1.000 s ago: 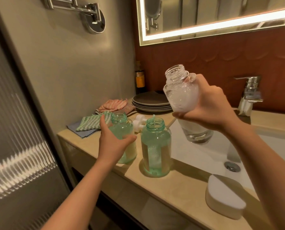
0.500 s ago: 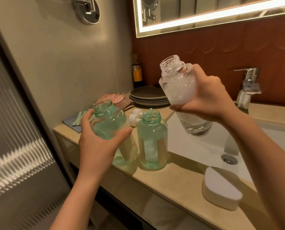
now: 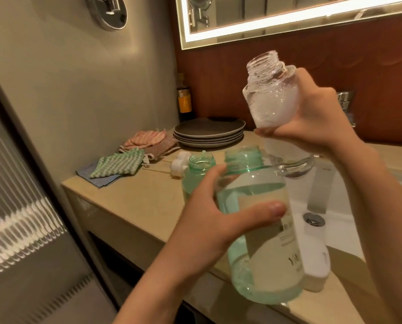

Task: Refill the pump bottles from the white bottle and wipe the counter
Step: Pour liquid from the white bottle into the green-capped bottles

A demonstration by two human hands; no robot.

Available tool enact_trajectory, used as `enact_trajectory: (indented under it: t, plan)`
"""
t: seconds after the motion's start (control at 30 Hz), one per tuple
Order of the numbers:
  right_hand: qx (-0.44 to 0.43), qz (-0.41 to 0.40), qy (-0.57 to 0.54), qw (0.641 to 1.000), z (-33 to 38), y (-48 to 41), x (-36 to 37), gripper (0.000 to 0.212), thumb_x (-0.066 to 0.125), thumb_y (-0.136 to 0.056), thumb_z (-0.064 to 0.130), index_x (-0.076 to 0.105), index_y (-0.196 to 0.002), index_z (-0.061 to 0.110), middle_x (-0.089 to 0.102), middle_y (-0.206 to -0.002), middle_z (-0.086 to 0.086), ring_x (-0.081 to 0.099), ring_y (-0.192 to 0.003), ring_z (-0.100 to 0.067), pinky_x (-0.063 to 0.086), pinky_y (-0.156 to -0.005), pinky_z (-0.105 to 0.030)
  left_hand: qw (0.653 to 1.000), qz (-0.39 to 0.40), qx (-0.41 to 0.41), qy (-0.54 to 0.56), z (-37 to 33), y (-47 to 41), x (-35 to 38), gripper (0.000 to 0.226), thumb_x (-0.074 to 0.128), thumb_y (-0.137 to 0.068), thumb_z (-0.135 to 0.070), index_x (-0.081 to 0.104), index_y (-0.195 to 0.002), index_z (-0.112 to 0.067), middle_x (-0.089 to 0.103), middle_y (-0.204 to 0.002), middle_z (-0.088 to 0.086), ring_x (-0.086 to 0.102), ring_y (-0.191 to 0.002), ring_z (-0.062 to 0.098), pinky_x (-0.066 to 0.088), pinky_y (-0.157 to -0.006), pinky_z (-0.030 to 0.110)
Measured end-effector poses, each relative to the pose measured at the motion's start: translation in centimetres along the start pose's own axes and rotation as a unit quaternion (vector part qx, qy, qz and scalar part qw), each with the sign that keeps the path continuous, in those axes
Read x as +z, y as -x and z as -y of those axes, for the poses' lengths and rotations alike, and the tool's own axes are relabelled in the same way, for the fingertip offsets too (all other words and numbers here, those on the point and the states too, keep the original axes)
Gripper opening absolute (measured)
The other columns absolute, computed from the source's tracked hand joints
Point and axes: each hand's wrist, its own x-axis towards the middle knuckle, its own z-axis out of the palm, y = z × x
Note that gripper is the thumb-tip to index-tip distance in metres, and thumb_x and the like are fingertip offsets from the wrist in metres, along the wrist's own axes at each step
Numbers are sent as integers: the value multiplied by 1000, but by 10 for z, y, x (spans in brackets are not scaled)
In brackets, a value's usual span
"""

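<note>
My left hand (image 3: pixel 209 220) grips a green see-through pump bottle (image 3: pixel 260 242) with its cap off, lifted clear of the beige counter (image 3: pixel 134 197) and close to the camera. My right hand (image 3: pixel 312 115) holds the clear, foam-coated white bottle (image 3: pixel 271 94) upright above and to the right of it, mouth open. A second open green bottle (image 3: pixel 198 167) stands on the counter behind my left hand. White pump heads (image 3: pixel 179 161) lie beside it.
Folded cloths, green-striped (image 3: pixel 117 164) and pink (image 3: pixel 146 140), lie at the counter's left back. Dark plates (image 3: pixel 209 132) are stacked against the wall by an amber bottle (image 3: pixel 184 101). The white sink (image 3: pixel 335 206) with drain (image 3: pixel 314 218) is at right; a white sponge (image 3: pixel 317 263) lies on its front rim.
My left hand has lifted the green bottle off the counter and brought it right, toward the camera and under the white bottle. My right hand has kept the white bottle upright.
</note>
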Motion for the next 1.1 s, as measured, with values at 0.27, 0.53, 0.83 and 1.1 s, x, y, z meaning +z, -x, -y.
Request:
enact_trajectory:
  t: [0.27, 0.53, 0.83, 1.1]
  plan:
    - [2, 10, 1, 1000, -2, 0, -3, 88, 77, -54, 51, 43, -126, 14, 60, -117, -9, 60, -99, -30, 53, -78, -46, 998, -48, -17, -21, 23, -14, -3, 73, 83, -48, -46, 55, -114, -33, 69, -102, -16, 67, -91, 3, 54, -71, 19]
    - [-23, 49, 40, 998, -1, 0, -1, 84, 82, -58, 42, 42, -126, 11, 61, -112, -14, 59, -95, -33, 53, -74, -44, 989, -123, -33, -74, 32, -36, -37, 77, 88, -43, -57, 42, -104, -46, 54, -111, -24, 58, -100, -3, 50, -78, 19]
    - [-36, 106, 15, 994, -4, 0, 4, 81, 84, -58, 25, 41, -127, 18, 59, -107, -8, 58, -92, -28, 52, -70, -36, 978, -181, -4, -107, 54, -36, -36, 89, 76, -45, -52, 29, -120, -46, 48, -113, -25, 52, -106, 0, 44, -80, 14]
    - [-59, 142, 1, 988, -8, 0, 8, 81, 84, -57, 14, 44, -127, 27, 57, -103, 1, 52, -89, -16, 33, -65, -4, 972, -211, 78, -73, 76, -27, -7, 110, 85, -46, -39, 25, -137, -48, 35, -129, -32, 34, -111, -27, 32, -83, -7]
